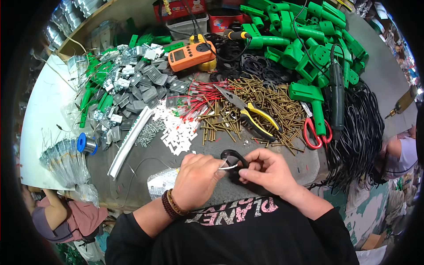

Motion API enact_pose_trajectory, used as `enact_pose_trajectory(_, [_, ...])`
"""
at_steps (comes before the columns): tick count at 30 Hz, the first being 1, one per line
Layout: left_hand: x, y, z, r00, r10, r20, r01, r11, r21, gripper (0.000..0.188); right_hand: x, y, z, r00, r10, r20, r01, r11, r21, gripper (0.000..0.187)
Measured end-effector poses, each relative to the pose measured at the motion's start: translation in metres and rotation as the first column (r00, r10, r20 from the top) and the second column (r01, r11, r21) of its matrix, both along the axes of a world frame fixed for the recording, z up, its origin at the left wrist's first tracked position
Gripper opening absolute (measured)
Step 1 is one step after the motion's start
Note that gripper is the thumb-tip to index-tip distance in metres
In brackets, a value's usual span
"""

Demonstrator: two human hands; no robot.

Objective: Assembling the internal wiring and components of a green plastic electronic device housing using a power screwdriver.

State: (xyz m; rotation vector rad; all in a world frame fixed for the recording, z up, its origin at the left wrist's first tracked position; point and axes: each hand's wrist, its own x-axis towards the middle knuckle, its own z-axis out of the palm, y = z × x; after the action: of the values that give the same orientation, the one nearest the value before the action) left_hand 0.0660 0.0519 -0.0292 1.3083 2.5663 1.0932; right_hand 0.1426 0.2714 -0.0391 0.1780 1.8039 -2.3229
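Observation:
Close in front of my chest, both hands work at a black curved loop-shaped piece point(236, 155). My right hand point(270, 171) pinches its right side between thumb and fingers. My left hand point(196, 177) is closed, with a thin white strip point(228, 168) running from its fingertips toward the black piece. Whether the strip is a wire or tube is too small to tell. Beside my left hand, partly under it, lies a shiny silvery piece point(160, 183). Nearest beyond the hands are long-nose pliers with yellow-black handles point(261, 120), resting on a heap of brass-coloured screws point(276, 104).
Grey ribbed blocks point(152, 78), white tabs point(179, 134) and red leads point(205, 93) cover the bench's middle. Green plastic housings point(304, 33) pile up behind. An orange meter point(191, 55), a solder spool point(87, 144), red-handled scissors point(312, 133) and black cords point(357, 132) surround them. People sit at both sides.

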Motion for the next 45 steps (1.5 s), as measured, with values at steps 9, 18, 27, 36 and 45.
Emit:
enact_pose_trajectory(9, [0.002, 0.005, 0.008, 0.971, -0.074, -0.227, 0.046, 0.991, -0.125, 0.010, 0.004, -0.009, 0.000, 0.855, 0.214, -0.472, 0.213, 0.685, 0.697, 0.028])
enact_pose_trajectory(18, [-0.002, -0.002, 0.004, 0.985, -0.054, -0.163, 0.034, 0.992, -0.122, 0.012, 0.006, -0.008, 0.014, 0.540, 0.467, -0.700, 0.425, 0.567, 0.706, 0.028])
enact_pose_trajectory(27, [0.007, -0.015, 0.019, 0.995, 0.098, -0.020, -0.098, 0.995, 0.007, 0.081, 0.000, -0.017, 0.001, 0.768, 0.406, -0.496, 0.181, 0.605, 0.776, 0.024])
enact_pose_trajectory(36, [-0.001, -0.027, 0.001, 0.998, -0.011, -0.062, 0.008, 0.999, -0.038, 0.063, -0.016, -0.023, 0.005, 0.752, 0.592, -0.290, 0.311, 0.069, 0.948, 0.021])
enact_pose_trajectory(45, [-0.010, -0.031, -0.001, 0.990, -0.062, -0.124, 0.063, 0.998, 0.000, 0.063, -0.063, 0.069, 0.072, 0.912, 0.408, 0.054, 0.031, -0.198, 0.980, 0.011])
